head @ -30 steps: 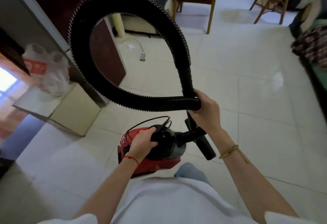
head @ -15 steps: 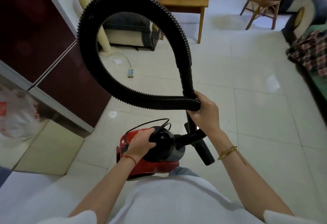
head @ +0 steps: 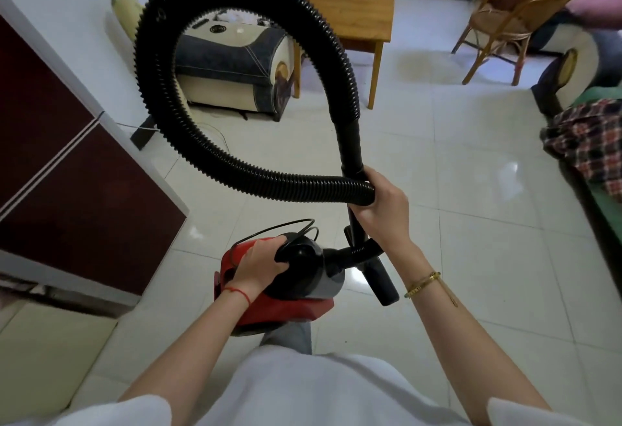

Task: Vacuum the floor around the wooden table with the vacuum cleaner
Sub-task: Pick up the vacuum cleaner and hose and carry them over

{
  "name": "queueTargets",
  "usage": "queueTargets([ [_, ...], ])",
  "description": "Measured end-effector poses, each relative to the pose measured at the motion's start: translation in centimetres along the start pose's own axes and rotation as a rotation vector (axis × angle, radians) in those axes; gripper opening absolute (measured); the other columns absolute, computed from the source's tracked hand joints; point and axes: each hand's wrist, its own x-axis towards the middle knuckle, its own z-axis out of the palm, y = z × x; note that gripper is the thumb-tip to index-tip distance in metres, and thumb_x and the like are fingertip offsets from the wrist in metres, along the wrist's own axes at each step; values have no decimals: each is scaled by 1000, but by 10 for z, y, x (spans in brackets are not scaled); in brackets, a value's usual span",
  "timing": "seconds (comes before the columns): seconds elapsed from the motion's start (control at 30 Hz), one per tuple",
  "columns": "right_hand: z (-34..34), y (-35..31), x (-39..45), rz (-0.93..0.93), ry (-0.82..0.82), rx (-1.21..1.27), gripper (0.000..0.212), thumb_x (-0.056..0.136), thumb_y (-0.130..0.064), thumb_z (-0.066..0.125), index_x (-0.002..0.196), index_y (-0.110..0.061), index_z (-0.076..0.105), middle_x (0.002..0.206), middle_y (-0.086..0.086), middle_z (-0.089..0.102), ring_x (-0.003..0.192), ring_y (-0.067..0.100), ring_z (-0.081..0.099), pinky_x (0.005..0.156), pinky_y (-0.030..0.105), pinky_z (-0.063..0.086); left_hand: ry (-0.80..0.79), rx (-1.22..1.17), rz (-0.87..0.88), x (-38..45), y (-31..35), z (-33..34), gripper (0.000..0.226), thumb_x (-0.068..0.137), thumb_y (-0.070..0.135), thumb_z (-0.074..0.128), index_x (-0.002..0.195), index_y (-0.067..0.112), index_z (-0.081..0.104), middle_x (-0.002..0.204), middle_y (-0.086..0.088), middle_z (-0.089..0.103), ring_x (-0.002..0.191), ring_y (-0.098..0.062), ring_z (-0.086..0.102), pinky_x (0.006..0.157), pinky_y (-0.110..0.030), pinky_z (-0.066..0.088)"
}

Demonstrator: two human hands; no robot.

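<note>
Stage: vacuum cleaner (head: 286,284) carried, wooden table (head: 353,15) well ahead; no vacuuming begun.
Left hand (head: 259,266): grips its handle.
Right hand (head: 383,205): grips looped hose (head: 235,170).

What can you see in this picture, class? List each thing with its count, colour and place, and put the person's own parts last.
Red and black canister vacuum cleaner: one, carried low at centre.
Black ribbed vacuum hose: one, looped upward at centre.
Square wooden table: one, light brown, far centre.
Cream and dark blue armchair: one, left of the table.
Rattan chair: one, brown, far right.
Plaid cloth: one, red and dark checks, right edge.
Dark red cabinet: one, left side.
White tiled floor: throughout.
Left hand: one, grips the vacuum's black top handle.
Right hand: one, grips the hose end and tube.
</note>
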Motion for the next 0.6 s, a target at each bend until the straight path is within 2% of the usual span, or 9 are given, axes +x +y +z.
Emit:
queueTargets([
  [0.1,20,22,53,2,3,-5,41,76,-25,68,116,-29,61,89,-11,68,76,15,63,66,33,53,-25,33,6,61,-7,-6,11,74,16,53,70,21,44,69,3,58,64,-22,54,55,-29,37],
  [0.23,51,45,131,-6,-9,-16,40,76,-26,68,115,-30,60,87,-10,68,75,17,63,65,33,52,-57,50,6,146,-14,-21,9,78,17,56,77,19,47,75,4,58,67,-17,50,59,-27,35],
  [0.4,90,65,234,7,-36,-21,43,76,-24,68,117,-31,60,92,-11,69,79,14,64,67,28,50,-58,27,13,249,-23,-50,9,78,18,54,87,19,55,87,1,66,80,-21,60,65,-30,44],
  [0.6,127,82,346,5,-46,12,43,76,-23,68,118,-33,59,94,-13,69,80,12,64,70,31,53,-100,26,-20,362,-34,-89,11,78,17,56,85,22,49,87,0,66,84,-24,63,65,-31,46],
])
